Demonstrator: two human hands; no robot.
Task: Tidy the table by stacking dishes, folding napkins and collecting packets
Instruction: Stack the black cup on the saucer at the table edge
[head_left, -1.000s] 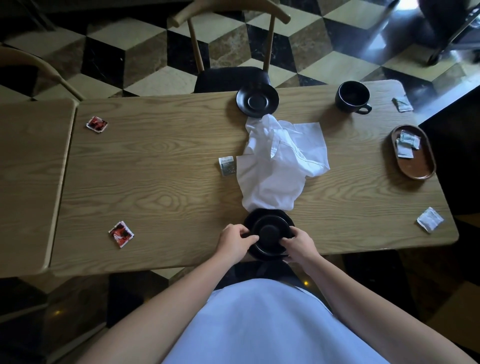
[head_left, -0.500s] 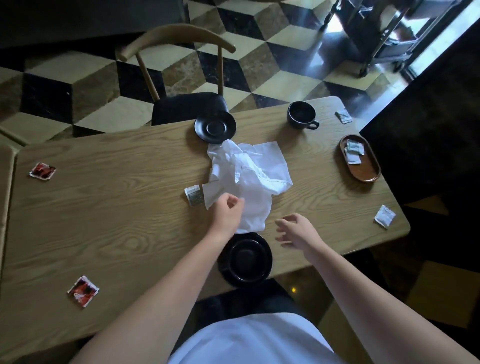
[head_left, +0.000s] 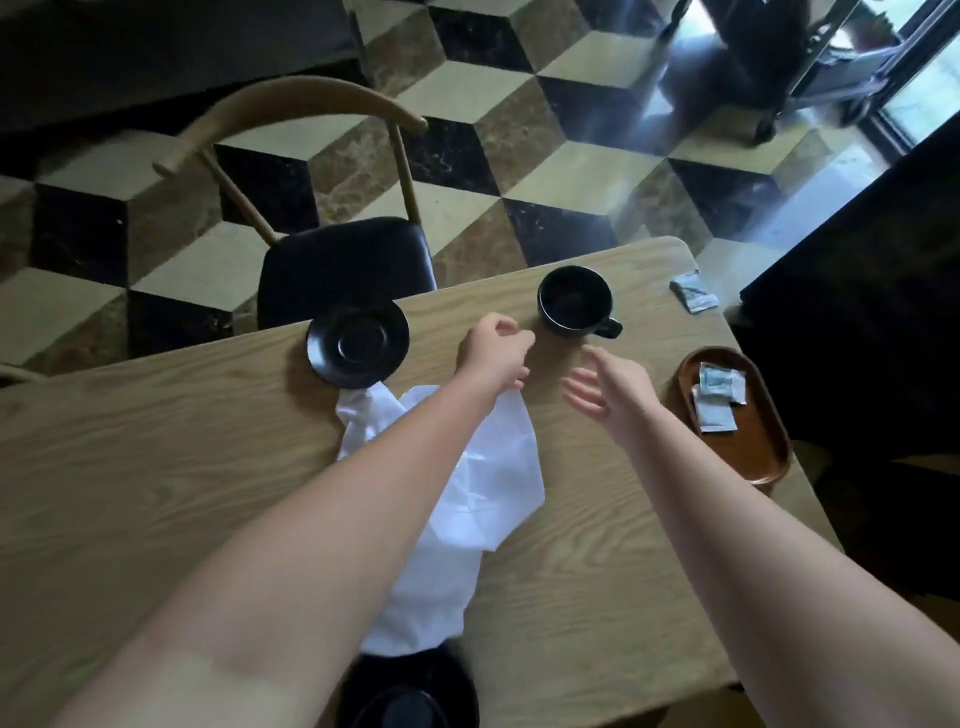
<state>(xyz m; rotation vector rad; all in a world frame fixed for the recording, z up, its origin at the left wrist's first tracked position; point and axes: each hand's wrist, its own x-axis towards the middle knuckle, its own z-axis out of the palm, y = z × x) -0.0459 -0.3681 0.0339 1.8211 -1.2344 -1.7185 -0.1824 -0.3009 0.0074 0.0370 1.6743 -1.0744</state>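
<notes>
step: reach for cup (head_left: 573, 298) | left hand (head_left: 493, 349) loosely curled, empty | right hand (head_left: 608, 387) fingers apart | take handle, lift level

Both hands reach over the desk (head_left: 156, 467) toward the cup (head_left: 571, 299) — left hand (head_left: 493, 353) loosely curled, right hand (head_left: 605, 389) open (neither touching it) — napkin (head_left: 498, 467) beneath.

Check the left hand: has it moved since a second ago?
Yes. The left hand went from the near saucer at the table's front edge, across the white napkin, to the far side beside the black cup.
</notes>
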